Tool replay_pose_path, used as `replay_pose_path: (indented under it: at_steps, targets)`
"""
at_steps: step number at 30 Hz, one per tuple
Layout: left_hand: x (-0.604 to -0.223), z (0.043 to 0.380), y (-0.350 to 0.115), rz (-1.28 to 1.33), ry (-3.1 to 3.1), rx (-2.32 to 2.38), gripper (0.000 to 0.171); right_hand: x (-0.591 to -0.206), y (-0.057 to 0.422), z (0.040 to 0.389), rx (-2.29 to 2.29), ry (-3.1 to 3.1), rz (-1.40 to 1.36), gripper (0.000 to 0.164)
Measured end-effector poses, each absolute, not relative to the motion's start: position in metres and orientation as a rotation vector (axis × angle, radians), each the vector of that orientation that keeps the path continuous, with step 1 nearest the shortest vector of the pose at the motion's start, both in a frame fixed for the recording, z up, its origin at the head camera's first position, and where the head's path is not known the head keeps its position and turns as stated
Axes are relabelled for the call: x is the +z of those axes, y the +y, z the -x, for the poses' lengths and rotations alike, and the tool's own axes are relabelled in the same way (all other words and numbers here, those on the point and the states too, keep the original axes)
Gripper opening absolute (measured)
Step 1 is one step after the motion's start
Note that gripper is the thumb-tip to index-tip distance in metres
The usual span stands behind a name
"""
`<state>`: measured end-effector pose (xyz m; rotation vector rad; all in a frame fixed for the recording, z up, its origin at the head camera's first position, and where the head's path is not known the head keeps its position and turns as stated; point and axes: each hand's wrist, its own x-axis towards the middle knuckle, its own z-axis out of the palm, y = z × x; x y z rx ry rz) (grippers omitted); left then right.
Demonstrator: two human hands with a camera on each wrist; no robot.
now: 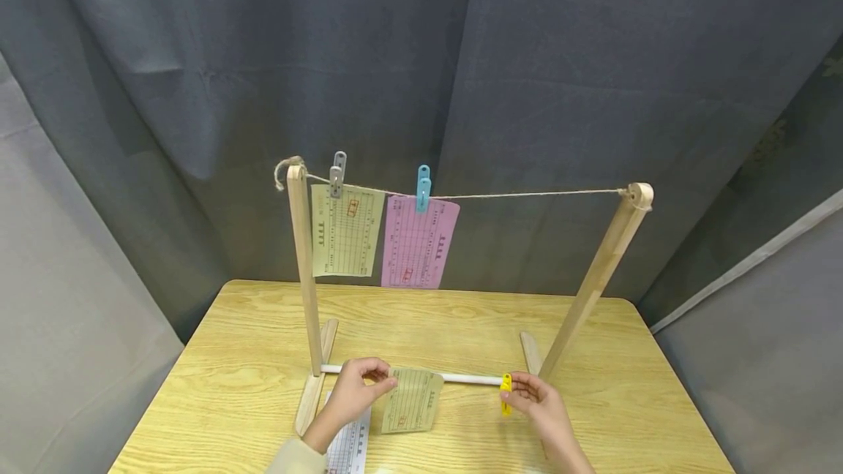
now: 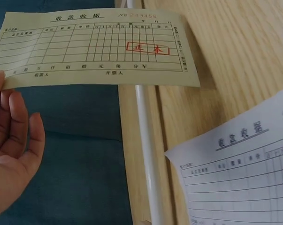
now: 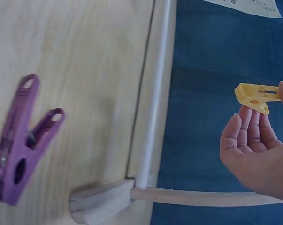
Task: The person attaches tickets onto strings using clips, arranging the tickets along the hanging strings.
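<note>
My left hand (image 1: 358, 388) pinches a pale yellow receipt slip (image 1: 413, 402) by its edge, low over the table in front of the rack. In the left wrist view the slip (image 2: 92, 51) shows printed columns and a red boxed stamp. My right hand (image 1: 538, 404) holds a yellow clothespin (image 1: 506, 395) between thumb and fingers, near the rack's right post. The right wrist view shows this clothespin (image 3: 251, 96) with the thumb on one handle and fingertips below it. A stretch of string separates both hands from the two slips hanging above.
Twine (image 1: 540, 194) runs between two wooden posts (image 1: 602, 273). A grey clothespin (image 1: 336, 178) holds a yellow slip (image 1: 349, 240); a blue one (image 1: 424, 189) holds a pink slip (image 1: 418, 243). A white rod (image 1: 470, 379) joins the posts low down. A white slip (image 2: 240, 173) and purple clothespin (image 3: 19, 145) lie on the table.
</note>
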<state>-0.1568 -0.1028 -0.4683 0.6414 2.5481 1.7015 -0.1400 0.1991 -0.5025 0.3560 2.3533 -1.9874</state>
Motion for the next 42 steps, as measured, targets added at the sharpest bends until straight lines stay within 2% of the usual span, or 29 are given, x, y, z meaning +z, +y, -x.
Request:
replay_pose_path:
  at_steps: [13,42]
  targets:
    - [-0.452,0.16,-0.098,-0.638,2.574,1.775,0.005,-0.479,0.199,0.143,-2.01,2.355,-0.316,0.042]
    - [-0.413,0.161,-0.082,-0.759,2.583,1.854,0.005,-0.431,0.199,0.151,-2.267,2.39,0.002,0.034]
